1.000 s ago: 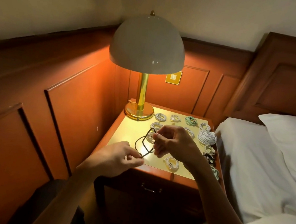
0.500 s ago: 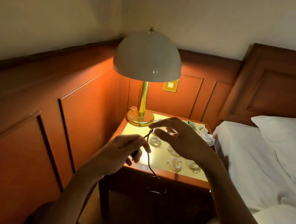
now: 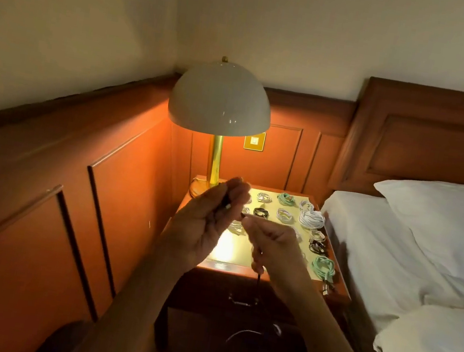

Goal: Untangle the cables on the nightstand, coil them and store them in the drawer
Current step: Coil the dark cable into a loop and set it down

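A white dome-shaded brass lamp [image 3: 220, 101] is throwing warm orange light onto the reddish wood panelling [image 3: 135, 167] and glaring off the glossy wooden nightstand top [image 3: 228, 250]. Everything lower is sinking into shadow, nearly hiding the thin black cable [image 3: 258, 283]. The left hand [image 3: 202, 225] and right hand [image 3: 273, 246] are blurring softly; frame edges are bowing.

We see a thin black cable [image 3: 258, 282] lifted above the wooden nightstand [image 3: 229, 266], its tail hanging down across the closed drawer [image 3: 207, 292]. On the top, small coiled cables lie in rows: a big white coil [image 3: 311, 218] far right, a far mint coil [image 3: 286, 199], a near mint coil [image 3: 324, 268] at the right edge, and a black coil [image 3: 261, 212] mid-top.
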### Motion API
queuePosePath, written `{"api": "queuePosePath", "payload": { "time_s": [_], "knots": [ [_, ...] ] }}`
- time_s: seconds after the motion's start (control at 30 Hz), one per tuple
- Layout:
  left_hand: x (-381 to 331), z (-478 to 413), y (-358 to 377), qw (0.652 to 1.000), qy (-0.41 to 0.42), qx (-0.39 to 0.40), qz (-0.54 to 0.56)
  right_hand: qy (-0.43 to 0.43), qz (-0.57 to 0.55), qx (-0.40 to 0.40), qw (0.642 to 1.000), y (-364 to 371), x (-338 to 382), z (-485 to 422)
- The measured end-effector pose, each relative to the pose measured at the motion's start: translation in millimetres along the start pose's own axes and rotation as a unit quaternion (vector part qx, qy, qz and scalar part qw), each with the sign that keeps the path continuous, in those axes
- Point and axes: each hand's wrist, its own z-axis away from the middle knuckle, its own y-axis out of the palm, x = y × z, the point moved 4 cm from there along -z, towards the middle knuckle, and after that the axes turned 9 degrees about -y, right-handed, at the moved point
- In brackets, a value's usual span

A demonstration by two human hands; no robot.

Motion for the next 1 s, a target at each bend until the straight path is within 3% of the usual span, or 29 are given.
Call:
{"api": "queuePosePath", "payload": {
  "time_s": [0.03,0.07,0.1,0.17,0.23,0.27,0.3,0.33,0.43,0.5,0.53,0.6,0.63,0.7,0.73,0.77,0.8,0.87,0.9,1.0],
  "knots": [
    [-1,-11,-6,0.998,0.047,-0.04,-0.001,0.028,0.008,0.008,1.0,4,-6,10],
    [-2,-20,-14,0.987,0.099,-0.092,-0.09,0.04,0.037,0.016,0.998,7,-10,17],
    [-2,-25,-19,0.951,0.155,-0.137,-0.229,0.028,0.1,0.023,0.994,7,-10,21],
    [6,-25,-25,0.815,0.242,-0.15,-0.505,-0.055,0.287,0.042,0.956,0,1,18],
    [22,-24,-31,0.657,0.263,-0.092,-0.7,-0.119,0.392,0.052,0.911,-11,17,9],
    [27,-23,-33,0.615,0.247,-0.069,-0.746,-0.127,0.408,0.043,0.903,-20,27,3],
    [30,-21,-35,0.613,0.209,-0.052,-0.76,-0.129,0.41,0.031,0.902,-29,35,-2],
    [30,-19,-38,0.648,0.151,-0.034,-0.746,-0.134,0.405,0.025,0.904,-38,43,-7],
    [31,-4,-41,0.821,-0.048,0.097,-0.561,-0.133,0.359,0.054,0.922,-50,54,-16],
    [31,11,-32,0.903,-0.103,0.188,-0.372,-0.092,0.27,0.044,0.958,-46,49,-13],
    [29,15,-27,0.938,-0.096,0.199,-0.266,-0.069,0.228,0.025,0.971,-41,43,-10],
    [22,12,-20,0.989,-0.038,0.128,-0.058,-0.045,0.202,0.005,0.978,-22,26,1],
    [21,4,-25,0.998,0.006,0.07,0.004,-0.05,0.215,0.011,0.975,-9,17,8],
    [21,-10,-35,0.993,0.092,-0.072,-0.026,-0.073,0.267,0.025,0.961,13,4,19],
    [23,-13,-39,0.974,0.138,-0.14,-0.117,-0.085,0.302,0.024,0.949,18,-1,21],
    [24,-14,-41,0.93,0.198,-0.192,-0.244,-0.094,0.335,0.03,0.937,19,-2,20],
    [24,-10,-39,0.848,0.27,-0.217,-0.401,-0.099,0.36,0.046,0.927,17,-1,18],
    [29,-6,-35,0.615,0.387,-0.173,-0.664,-0.102,0.376,0.092,0.916,11,3,16],
    [31,-7,-35,0.555,0.391,-0.132,-0.723,-0.104,0.395,0.113,0.906,8,5,15],
    [31,-9,-42,0.518,0.311,-0.066,-0.794,-0.103,0.466,0.127,0.87,-3,11,12]
  ]
}}
